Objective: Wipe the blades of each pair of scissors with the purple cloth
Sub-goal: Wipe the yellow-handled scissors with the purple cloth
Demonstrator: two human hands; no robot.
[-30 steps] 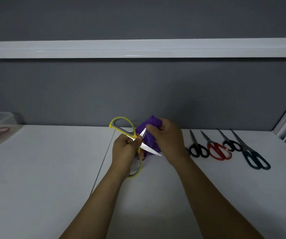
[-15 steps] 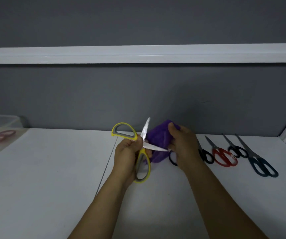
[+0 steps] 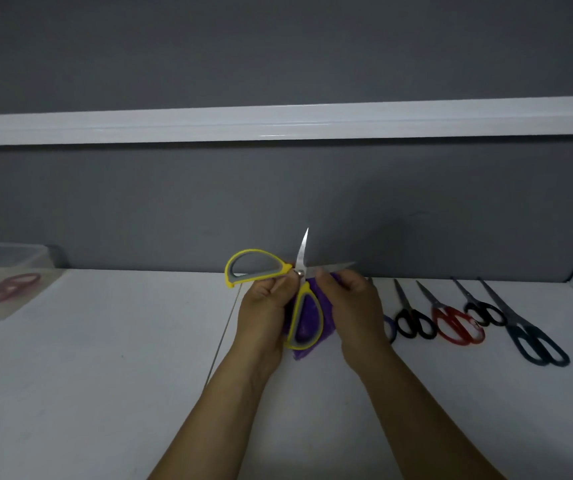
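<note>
Head view: two hands raised over a white worktop [image 3: 105,375].
Change from half a second ago: the purple cloth [image 3: 307,355], then bunched behind the sideways blade, now hangs lower, behind the lower handle loop. The blades are spread about as before.
Left hand [image 3: 264,306]: fingers curled round the yellow scissors [image 3: 299,271] just below the pivot, gripping them.
Right hand [image 3: 354,306]: fingers curled on the cloth, fingertips close under the base of the sideways blade. Contact with the blade cannot be told.
Scissors: wide open, one blade pointing up, the other pointing right and blurred. One handle loop lies left of the pivot, the other below it.
Cloth relative to hands: between the two hands, below the pivot, partly seen through the lower loop.
Right of the hands: a row on the worktop of black scissors [image 3: 413,322], red scissors [image 3: 456,323], small black scissors [image 3: 484,311] and dark teal scissors [image 3: 534,344].
Far left: a clear container [image 3: 8,254].
</note>
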